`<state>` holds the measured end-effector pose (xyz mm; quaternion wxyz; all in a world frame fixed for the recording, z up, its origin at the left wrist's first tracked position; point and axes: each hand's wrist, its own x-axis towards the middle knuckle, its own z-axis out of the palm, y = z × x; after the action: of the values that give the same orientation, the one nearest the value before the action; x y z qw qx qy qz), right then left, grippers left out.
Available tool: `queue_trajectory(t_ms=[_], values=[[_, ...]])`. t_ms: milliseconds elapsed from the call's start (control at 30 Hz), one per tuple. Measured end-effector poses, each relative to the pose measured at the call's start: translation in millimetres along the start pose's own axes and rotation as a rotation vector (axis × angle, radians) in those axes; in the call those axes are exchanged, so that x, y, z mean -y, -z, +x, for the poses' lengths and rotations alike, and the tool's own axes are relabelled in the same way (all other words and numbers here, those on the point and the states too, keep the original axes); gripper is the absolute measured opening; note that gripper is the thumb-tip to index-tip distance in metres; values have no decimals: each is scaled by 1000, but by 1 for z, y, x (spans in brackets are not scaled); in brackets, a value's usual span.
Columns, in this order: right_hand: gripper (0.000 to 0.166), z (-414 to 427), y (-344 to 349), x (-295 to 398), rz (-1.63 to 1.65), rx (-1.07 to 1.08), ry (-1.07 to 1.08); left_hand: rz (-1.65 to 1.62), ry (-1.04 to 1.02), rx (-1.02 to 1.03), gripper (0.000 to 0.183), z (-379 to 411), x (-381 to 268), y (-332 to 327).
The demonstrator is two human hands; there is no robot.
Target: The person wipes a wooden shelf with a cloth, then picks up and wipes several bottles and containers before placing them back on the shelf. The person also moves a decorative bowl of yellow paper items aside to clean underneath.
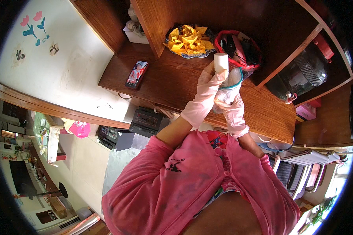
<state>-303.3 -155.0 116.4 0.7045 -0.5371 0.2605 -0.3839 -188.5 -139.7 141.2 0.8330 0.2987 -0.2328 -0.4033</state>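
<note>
My left hand, in a pale pink thin glove, is closed around a small white cylinder, which looks like a bottle or jar and is held upright over the wooden desktop. Close beside it, my right hand, gloved the same way, grips a whitish cloth with a teal stitched edge. The cloth lies against the cylinder's lower right side. Beyond my hands are a blue-patterned plate of folded yellow paper pieces and a red-rimmed basket with mixed small items.
A smartphone with its screen lit lies on the desktop's left part. An upright wooden divider stands behind it. At right, a large dark glass jar with a tap sits in a compartment. Black boxes stand below left.
</note>
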Motion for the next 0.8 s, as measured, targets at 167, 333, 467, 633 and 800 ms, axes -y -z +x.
queue_trajectory(t_ms=[167,333,467,633,800], values=[[36,7,19,-3,257,80,1,-236,28,90,47,-3,-5,7],[19,12,8,12,250,176,116,-219,83,101,37,-13,4,-9],[24,24,10,14,246,68,168,-262,133,112,43,-20,9,-11],[38,31,2,44,349,55,83,-272,85,244,55,-18,18,11],[21,38,-11,70,340,68,57,-406,356,221,50,-19,10,20]])
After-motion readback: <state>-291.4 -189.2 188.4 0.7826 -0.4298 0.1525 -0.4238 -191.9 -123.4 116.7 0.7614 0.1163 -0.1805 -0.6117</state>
